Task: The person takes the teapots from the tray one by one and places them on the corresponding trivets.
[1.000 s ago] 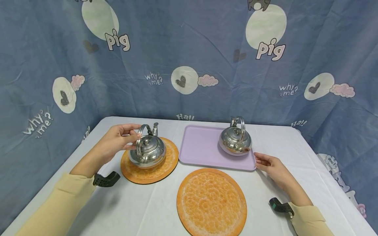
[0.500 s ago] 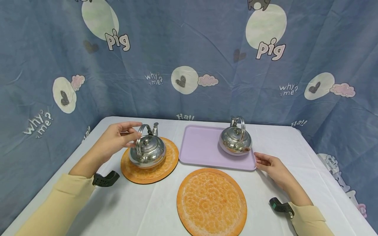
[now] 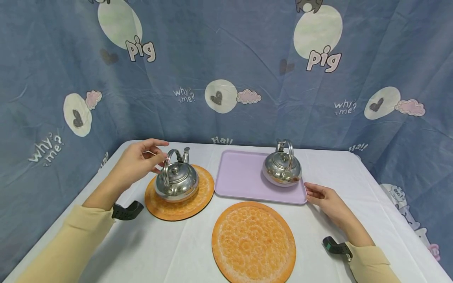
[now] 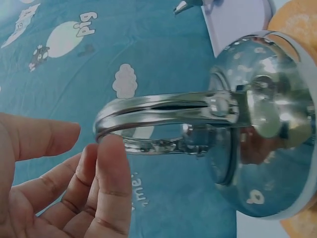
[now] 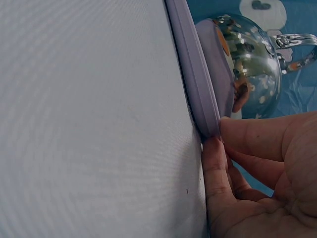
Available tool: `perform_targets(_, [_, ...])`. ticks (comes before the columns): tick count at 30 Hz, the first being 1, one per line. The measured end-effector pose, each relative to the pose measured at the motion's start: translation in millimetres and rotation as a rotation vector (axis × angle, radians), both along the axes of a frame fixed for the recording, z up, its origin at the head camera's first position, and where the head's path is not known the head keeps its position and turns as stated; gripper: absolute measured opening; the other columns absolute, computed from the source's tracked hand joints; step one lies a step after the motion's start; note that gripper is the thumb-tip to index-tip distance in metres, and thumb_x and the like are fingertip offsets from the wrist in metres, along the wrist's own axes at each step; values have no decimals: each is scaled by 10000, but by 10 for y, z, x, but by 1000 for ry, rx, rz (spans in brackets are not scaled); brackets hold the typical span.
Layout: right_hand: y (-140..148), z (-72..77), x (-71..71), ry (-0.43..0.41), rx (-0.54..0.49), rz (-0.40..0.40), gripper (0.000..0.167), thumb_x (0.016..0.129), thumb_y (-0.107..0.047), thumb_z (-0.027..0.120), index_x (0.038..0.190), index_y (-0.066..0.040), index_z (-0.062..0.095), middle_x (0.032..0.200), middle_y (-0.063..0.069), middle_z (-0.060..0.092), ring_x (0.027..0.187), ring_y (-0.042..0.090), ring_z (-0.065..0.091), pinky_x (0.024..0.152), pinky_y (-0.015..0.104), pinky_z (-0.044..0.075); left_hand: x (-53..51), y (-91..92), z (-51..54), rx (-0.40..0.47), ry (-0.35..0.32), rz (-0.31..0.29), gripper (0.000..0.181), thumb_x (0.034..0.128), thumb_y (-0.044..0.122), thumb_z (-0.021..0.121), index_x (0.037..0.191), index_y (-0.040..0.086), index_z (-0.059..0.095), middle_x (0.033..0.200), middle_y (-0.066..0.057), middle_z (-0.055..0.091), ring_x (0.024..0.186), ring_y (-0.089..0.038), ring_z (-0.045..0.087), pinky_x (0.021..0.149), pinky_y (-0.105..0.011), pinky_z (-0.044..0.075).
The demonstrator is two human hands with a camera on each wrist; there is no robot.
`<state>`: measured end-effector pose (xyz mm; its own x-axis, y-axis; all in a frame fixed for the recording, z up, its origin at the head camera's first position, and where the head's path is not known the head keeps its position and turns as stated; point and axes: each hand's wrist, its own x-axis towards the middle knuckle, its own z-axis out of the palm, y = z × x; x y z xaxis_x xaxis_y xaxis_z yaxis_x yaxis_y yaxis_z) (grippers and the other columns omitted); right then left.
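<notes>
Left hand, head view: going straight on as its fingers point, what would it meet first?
Probably the left hand would first meet the handle of the nearer kettle, though depth there is hard to judge.

The right hand (image 5: pixel 285 171) pinches the corner of a lilac tray (image 5: pixel 194 67) beside a broad white surface (image 5: pixel 99 109), while past the rim a shiny metal kettle (image 5: pixel 260 69) mirrors a hand, with blue patterned fabric (image 5: pixel 302 89) behind it
</notes>
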<state>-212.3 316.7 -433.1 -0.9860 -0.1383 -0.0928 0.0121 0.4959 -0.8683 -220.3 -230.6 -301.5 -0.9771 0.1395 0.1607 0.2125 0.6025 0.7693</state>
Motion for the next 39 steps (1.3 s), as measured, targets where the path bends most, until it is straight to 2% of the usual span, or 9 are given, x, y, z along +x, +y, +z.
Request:
perform_targets(5, [0,4,3,1,4,-1,594,1072,-88,646,1565,151,417,1492,342,572,1130,-49,586,889,36,490,10,55,78,-56,83,29,365,1071,194,664,1420,88,660,1092,-159,699,820,-144,699,694,-299,634])
perform_targets(9, [2,2,-3,-1,11,0,590,1076,-83,640,1569,149,413,1497,340,569,1124,-58,578,886,35,490,5,120,145,-87,123,34,345,1066,212,669,1396,113,680,1053,-145,718,797,-148,691,665,-297,611])
perform_targets(16, [3,-4,-9,-2,10,-3,579,1075,-59,630,1566,156,410,1495,346,566,1132,-49,580,885,38,493,-27,291,238,-53,98,-25,354,1072,223,669,1417,142,662,1025,-105,716,790,-196,686,647,-328,603])
perform_targets(25, [1,-10,-12,3,8,1,582,1077,-66,631,1565,158,409,1494,347,569,1144,-36,585,887,39,493,-109,653,289,-10,89,-94,355,1067,221,687,1417,167,664,1007,-101,708,804,-215,692,675,-352,611])
perform_targets(31, [-9,4,-6,-5,14,-8,593,1074,-92,646,1567,147,418,1492,335,577,1143,-29,595,885,33,485,-166,932,271,36,71,-141,363,1066,203,689,1427,191,655,1005,-85,715,863,-230,717,696,-369,633])
perform_targets(39, [-7,11,-3,-3,16,-12,587,1073,-87,646,1563,148,424,1484,336,583,1134,-20,595,875,36,487,-207,1297,211,82,75,-221,389,1058,165,694,1444,153,650,1015,-93,733,827,-199,731,695,-351,642])
